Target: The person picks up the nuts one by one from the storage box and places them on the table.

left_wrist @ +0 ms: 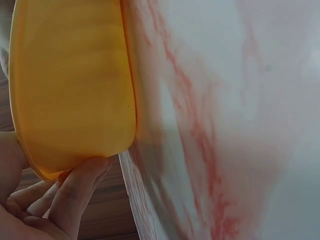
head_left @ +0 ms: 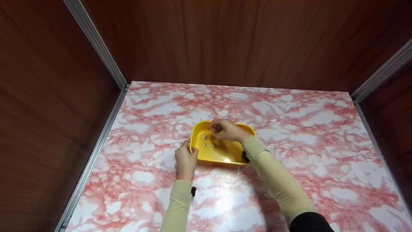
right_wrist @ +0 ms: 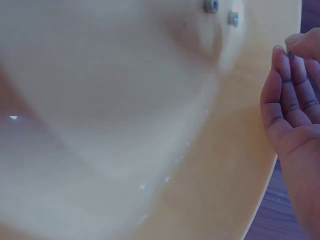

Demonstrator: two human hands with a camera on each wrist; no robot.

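A yellow plastic bin (head_left: 225, 158) with rounded corners sits on the table. My left hand (head_left: 186, 161) grips its left end, thumb over the rim and fingers against the outer wall; the left wrist view shows these fingers (left_wrist: 75, 195) under the rim. Above the inside of the bin, my right hand (head_left: 227, 130) pinches a small metal nut (right_wrist: 290, 54) between thumb and fingertips. On the bin's floor lie several small silver nuts (head_left: 204, 144); in the right wrist view, one nut (right_wrist: 211, 6) shows a dark hole.
The tabletop (head_left: 145, 129) has a red and white marbled surface. Dark wood panels (head_left: 209, 42) rise behind it and on both sides, with grey metal strips (head_left: 96, 42) along the corners.
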